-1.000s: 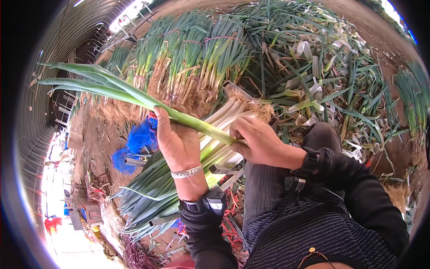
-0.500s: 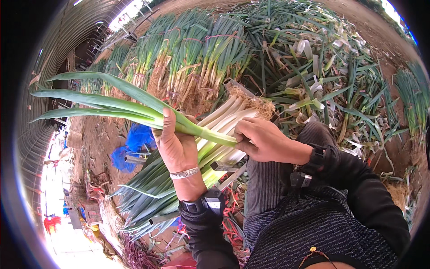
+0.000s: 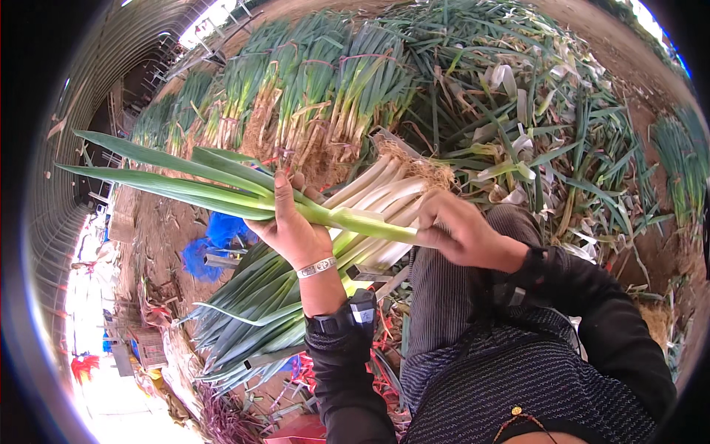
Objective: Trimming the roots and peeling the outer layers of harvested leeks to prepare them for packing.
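A long green onion [image 3: 370, 223] lies across both my hands, its green leaves fanning out to the left. My left hand [image 3: 299, 235] is wrapped round it where the leaves meet the stalk, thumb on top. At the pale lower end, the bent fingers of my right hand [image 3: 466, 231] are closed on the stalk and hide its tip. Below and behind it rests a pile of green onions [image 3: 248, 325], white stems and brown roots toward the far right, leaves toward the near left. Metal bars of a stand [image 3: 370, 275] show beside that pile.
Tied bundles of green onions [image 3: 318, 74] stand in a row at the back. A big heap of loose leaves and peelings [image 3: 518, 96] spreads at the far right. Blue netting [image 3: 203, 255] lies left of the pile, red ties [image 3: 381, 344] below it. My knee [image 3: 444, 311] is close by.
Both hands have shifted slightly right with the green onion. My right hand has slid toward the stalk's end, and the leaves have turned and spread differently.
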Tool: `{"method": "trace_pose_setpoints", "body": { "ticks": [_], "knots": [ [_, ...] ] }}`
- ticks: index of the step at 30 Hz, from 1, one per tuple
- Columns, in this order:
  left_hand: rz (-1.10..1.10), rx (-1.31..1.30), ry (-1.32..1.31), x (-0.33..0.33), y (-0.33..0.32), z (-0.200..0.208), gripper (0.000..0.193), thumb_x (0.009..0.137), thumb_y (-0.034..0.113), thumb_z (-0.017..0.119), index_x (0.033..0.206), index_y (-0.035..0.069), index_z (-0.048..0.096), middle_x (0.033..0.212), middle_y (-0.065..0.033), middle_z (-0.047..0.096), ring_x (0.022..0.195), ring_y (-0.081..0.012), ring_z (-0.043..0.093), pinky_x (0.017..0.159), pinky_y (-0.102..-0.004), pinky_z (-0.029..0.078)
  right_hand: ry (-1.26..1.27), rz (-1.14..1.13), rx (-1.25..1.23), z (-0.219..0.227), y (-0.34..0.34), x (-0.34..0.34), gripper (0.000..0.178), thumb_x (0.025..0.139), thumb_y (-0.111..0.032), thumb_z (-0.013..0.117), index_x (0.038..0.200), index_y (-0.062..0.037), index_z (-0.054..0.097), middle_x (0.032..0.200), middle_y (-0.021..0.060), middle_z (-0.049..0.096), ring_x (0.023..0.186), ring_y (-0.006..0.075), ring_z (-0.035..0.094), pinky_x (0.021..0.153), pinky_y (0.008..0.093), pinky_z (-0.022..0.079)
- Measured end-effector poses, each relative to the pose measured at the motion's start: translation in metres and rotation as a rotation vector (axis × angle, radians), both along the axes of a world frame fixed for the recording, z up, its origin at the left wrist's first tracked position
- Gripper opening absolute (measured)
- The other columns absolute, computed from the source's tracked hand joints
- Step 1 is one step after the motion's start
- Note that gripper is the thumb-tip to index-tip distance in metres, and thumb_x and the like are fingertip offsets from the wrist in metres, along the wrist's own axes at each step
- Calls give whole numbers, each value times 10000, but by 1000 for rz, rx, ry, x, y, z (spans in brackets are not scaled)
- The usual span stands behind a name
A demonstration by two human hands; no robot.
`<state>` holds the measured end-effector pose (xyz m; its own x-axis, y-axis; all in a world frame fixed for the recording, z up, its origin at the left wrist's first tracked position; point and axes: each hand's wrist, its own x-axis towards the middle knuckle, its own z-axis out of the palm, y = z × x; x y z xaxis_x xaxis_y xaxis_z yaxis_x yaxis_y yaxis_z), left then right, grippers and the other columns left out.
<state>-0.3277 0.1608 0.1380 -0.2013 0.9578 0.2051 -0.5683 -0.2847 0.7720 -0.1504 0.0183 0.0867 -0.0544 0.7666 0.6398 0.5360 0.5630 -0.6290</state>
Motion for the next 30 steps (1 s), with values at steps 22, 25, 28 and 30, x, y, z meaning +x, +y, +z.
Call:
{"method": "trace_pose_setpoints", "body": {
  "ticks": [22, 25, 28, 30],
  "knots": [
    [-41, 142, 65, 15, -2, 10, 500, 811, 41, 730, 1180, 124, 404, 976, -53, 584, 651, -160, 593, 481, -286, 480, -102, 18, 3, 22, 36, -24, 196, 755, -99, 726, 826, -67, 546, 769, 53, 532, 743, 279, 550, 687, 376, 442],
    [2, 142, 84, 17, -4, 10, 488, 821, 26, 715, 1194, 137, 422, 960, -52, 604, 689, -166, 623, 515, -271, 490, -55, 97, 9, 20, 31, -18, 209, 761, -109, 733, 837, -61, 544, 789, 55, 542, 746, 275, 555, 690, 380, 442],
    [16, 153, 110, 20, -5, 13, 499, 820, 33, 715, 1197, 133, 403, 940, -54, 607, 678, -169, 627, 516, -270, 489, 89, 33, -2, 17, 36, -21, 226, 764, -126, 740, 856, -54, 546, 808, 61, 552, 742, 285, 557, 672, 376, 442],
    [1, 150, 115, 19, -7, 14, 494, 823, 36, 712, 1195, 130, 401, 917, -55, 609, 681, -168, 627, 516, -272, 489, 112, 14, -41, 27, 39, -27, 233, 764, -122, 741, 870, -46, 548, 809, 67, 554, 740, 283, 558, 664, 375, 441]
  ]
}}
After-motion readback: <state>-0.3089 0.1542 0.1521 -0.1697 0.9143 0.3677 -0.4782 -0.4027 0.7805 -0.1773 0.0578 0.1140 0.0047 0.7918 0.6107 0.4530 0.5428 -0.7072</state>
